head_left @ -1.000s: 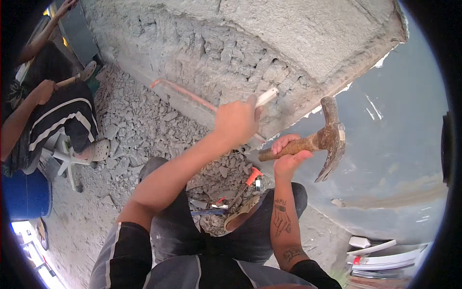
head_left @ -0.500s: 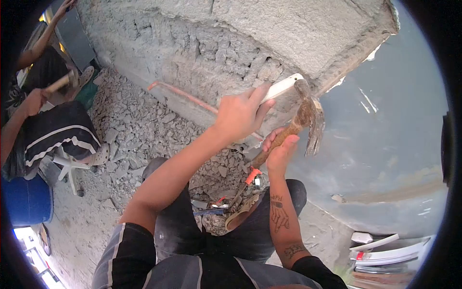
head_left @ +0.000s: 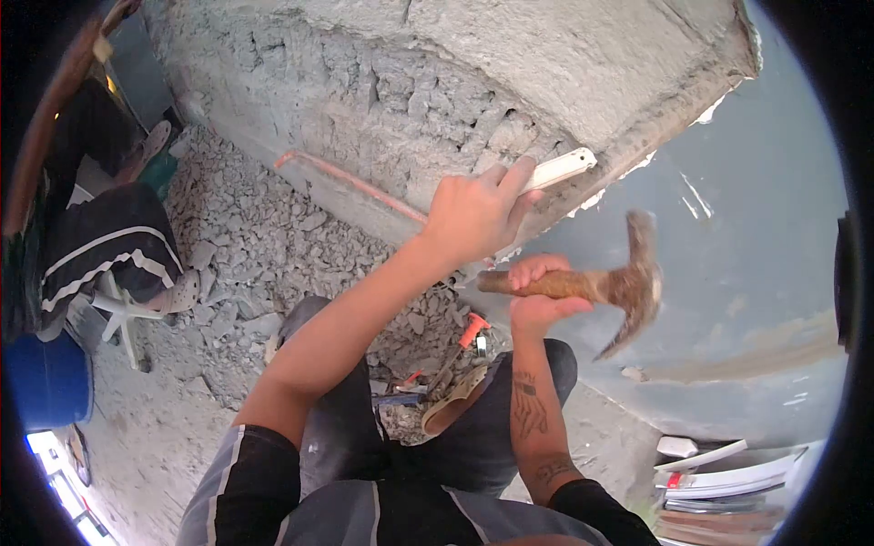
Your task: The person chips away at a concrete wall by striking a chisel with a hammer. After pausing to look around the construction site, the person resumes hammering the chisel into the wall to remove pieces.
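My left hand point(head_left: 473, 214) is closed around a flat white bar point(head_left: 560, 170). The bar's upper end, with a small dark hole, points at the corner of the chipped concrete point(head_left: 428, 96); its other end is hidden in my fist. In my right hand point(head_left: 537, 293) is a claw hammer point(head_left: 583, 284), gripped by its worn handle. The hammer lies nearly level, its blurred head out to the right, apart from the white bar. A reddish rod point(head_left: 350, 185) slants along the concrete and passes out of sight behind my left hand.
Broken concrete point(head_left: 246, 218) is heaped below the wall. A tool with an orange grip point(head_left: 473, 329) lies near my shoe point(head_left: 453, 400). At left a co-worker sits beside a blue drum point(head_left: 45, 382). White strips point(head_left: 728, 473) lie at lower right beside the grey wall point(head_left: 746, 273).
The hammer has swung down and right, away from the white bar, its head turning outward. My left hand and the bar have shifted slightly right. The co-worker's arm has lifted.
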`<state>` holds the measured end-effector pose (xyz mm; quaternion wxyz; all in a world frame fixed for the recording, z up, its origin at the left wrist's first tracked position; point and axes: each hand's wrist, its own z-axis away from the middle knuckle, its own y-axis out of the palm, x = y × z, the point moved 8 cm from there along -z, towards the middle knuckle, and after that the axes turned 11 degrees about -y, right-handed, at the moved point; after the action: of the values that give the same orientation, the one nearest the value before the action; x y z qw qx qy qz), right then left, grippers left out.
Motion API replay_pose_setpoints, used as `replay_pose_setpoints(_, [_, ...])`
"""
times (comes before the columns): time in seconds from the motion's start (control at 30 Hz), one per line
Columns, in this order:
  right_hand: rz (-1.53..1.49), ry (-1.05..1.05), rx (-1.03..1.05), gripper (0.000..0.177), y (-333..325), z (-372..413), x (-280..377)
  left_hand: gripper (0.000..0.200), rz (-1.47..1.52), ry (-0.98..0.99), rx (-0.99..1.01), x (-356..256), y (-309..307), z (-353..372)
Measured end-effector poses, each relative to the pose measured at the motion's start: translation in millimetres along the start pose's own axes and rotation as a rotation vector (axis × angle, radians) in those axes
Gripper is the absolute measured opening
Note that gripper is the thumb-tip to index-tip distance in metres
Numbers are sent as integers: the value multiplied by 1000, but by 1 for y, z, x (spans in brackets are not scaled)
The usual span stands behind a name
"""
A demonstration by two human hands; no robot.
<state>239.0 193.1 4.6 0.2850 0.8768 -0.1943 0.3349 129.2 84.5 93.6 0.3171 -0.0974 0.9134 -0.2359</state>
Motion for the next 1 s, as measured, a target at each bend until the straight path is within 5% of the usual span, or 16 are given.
replay_pose_setpoints(0.13, [-45,-102,55,89,2,-6,8,37,-23,-20,0,-2,0,-1])
replay_pose_setpoints(0.2, [154,240,-102,89,-10,3,-22,37,-33,-19,15,-5,2,0])
replay_pose_setpoints(0.33, [263,369,-93,89,-15,-5,-8,36,-32,-47,-1,-8,6,-1])
replay_pose_setpoints(0.4, [148,56,-36,88,-9,-10,23,36,-44,-52,-4,-7,6,0])
replay_pose_setpoints(0.43, [143,59,-40,88,-11,-14,22,36,-46,-61,-1,-7,6,-1])
replay_pose_setpoints(0.5, [-59,-525,268,88,12,-20,65,36,-50,-66,7,-7,6,-1])
replay_pose_setpoints(0.53, [-60,-527,261,88,11,-15,58,36,-42,-68,9,-6,6,-2])
replay_pose_setpoints(0.6, [217,-11,-68,88,-12,-8,4,36,-36,-64,18,-8,6,-1])
replay_pose_setpoints(0.63, [217,-11,-76,88,-11,-12,9,36,-41,-68,4,-7,7,-1])
replay_pose_setpoints(0.7, [246,450,-118,90,-14,-13,-11,35,-41,-62,-13,-9,8,0])
replay_pose_setpoints(0.73, [243,441,-119,90,-19,-12,-11,35,-41,-62,-18,-8,7,-1])
replay_pose_setpoints(0.83, [52,272,-120,88,-25,-14,0,33,-45,-63,-23,-5,6,-1])
replay_pose_setpoints(0.9, [26,-433,149,85,-2,-27,60,33,-50,-63,-34,-3,3,-3])
replay_pose_setpoints(1.0, [224,-283,6,82,-4,-14,27,31,-52,-56,-8,-4,5,-2])
